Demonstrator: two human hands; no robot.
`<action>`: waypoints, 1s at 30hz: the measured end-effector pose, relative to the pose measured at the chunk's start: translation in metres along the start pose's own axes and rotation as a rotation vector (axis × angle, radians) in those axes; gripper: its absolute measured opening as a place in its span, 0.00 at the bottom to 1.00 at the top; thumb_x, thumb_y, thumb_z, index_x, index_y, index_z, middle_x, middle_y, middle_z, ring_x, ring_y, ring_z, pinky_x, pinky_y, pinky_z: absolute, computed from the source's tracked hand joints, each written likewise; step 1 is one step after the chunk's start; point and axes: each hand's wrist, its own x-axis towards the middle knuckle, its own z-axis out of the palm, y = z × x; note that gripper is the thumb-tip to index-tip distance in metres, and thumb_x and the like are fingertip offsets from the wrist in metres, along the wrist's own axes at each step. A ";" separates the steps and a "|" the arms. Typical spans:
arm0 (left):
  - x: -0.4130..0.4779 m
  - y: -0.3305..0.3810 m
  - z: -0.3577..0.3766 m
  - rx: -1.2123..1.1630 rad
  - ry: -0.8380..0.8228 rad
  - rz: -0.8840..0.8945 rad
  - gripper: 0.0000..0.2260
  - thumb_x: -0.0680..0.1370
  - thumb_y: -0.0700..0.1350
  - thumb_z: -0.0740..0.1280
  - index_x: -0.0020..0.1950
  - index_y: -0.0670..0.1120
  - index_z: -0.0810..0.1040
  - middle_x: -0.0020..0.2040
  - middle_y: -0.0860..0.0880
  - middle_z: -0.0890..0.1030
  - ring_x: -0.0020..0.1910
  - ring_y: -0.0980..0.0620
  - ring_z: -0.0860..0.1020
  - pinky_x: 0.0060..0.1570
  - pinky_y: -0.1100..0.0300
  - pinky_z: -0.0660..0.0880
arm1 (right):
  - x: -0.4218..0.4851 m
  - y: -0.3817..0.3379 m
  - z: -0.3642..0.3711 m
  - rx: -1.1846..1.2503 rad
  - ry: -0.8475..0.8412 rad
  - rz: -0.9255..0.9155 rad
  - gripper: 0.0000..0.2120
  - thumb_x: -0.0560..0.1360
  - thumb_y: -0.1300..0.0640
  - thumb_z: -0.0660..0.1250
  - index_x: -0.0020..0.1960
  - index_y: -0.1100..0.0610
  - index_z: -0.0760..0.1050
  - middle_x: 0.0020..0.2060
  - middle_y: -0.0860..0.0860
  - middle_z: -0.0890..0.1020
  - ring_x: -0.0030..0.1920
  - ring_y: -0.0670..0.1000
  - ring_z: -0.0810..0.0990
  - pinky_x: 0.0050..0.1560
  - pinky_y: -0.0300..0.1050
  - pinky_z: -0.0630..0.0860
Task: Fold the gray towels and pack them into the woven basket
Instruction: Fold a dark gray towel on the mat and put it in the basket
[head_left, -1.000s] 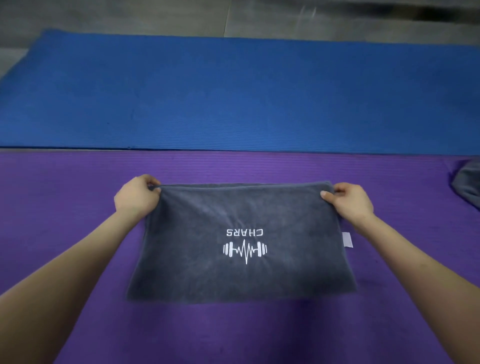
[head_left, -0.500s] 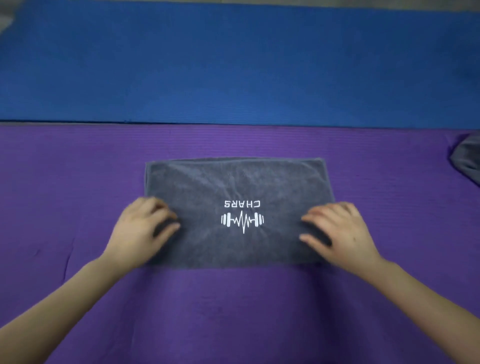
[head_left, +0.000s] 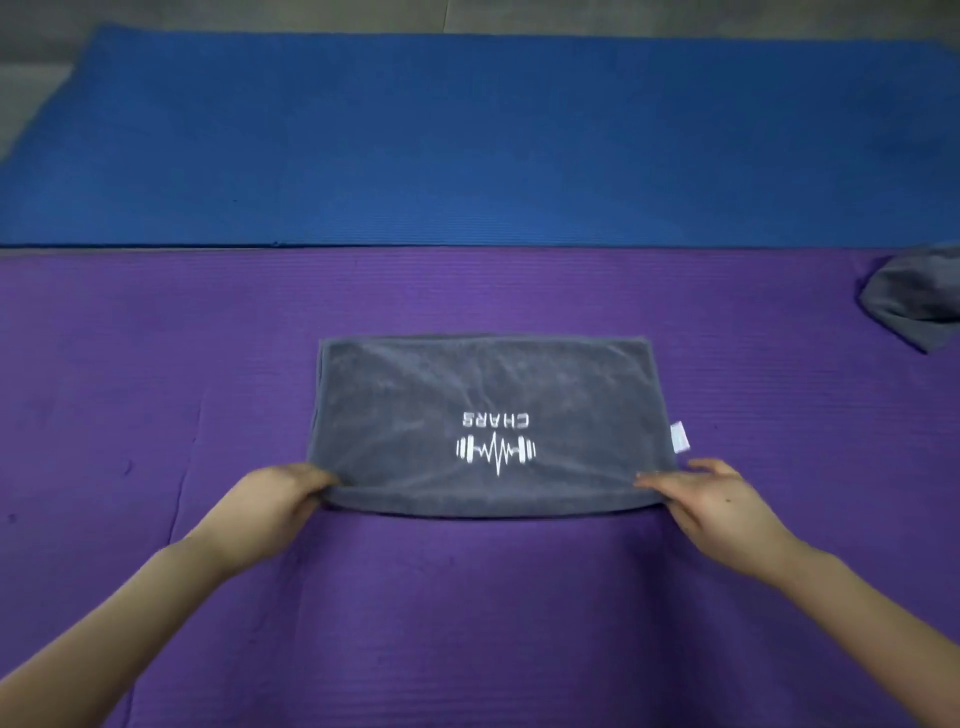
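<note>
- The gray towel (head_left: 467, 395) lies flat on the purple mat (head_left: 467, 623), its long axis running left to right, parallel to the mat's near edge.
- The left hand (head_left: 275, 493) grips its near-left corner. The right hand (head_left: 711, 499) rests near-straight fingers on the near-right corner, and I cannot tell if it pinches.
- Each hand is equally near its own corner.
</note>
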 end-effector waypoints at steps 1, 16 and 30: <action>-0.006 0.003 -0.007 -0.098 -0.036 -0.071 0.14 0.68 0.45 0.63 0.52 0.55 0.73 0.38 0.60 0.82 0.36 0.59 0.79 0.34 0.69 0.70 | -0.007 0.002 -0.007 0.060 -0.059 0.030 0.14 0.72 0.58 0.60 0.53 0.43 0.74 0.43 0.40 0.84 0.38 0.42 0.80 0.47 0.40 0.78; 0.076 0.012 -0.038 -0.757 0.345 -0.549 0.05 0.74 0.40 0.70 0.42 0.49 0.78 0.38 0.54 0.81 0.39 0.56 0.78 0.42 0.67 0.73 | 0.049 0.034 -0.041 0.764 -0.076 0.598 0.09 0.75 0.66 0.67 0.44 0.54 0.79 0.36 0.48 0.81 0.35 0.40 0.77 0.41 0.34 0.74; 0.086 0.010 -0.004 -0.334 0.226 -0.998 0.25 0.73 0.58 0.68 0.61 0.42 0.71 0.55 0.39 0.76 0.56 0.36 0.75 0.54 0.47 0.71 | 0.063 0.048 -0.014 0.239 -0.211 0.589 0.17 0.73 0.53 0.70 0.61 0.51 0.77 0.55 0.51 0.78 0.60 0.54 0.75 0.63 0.51 0.68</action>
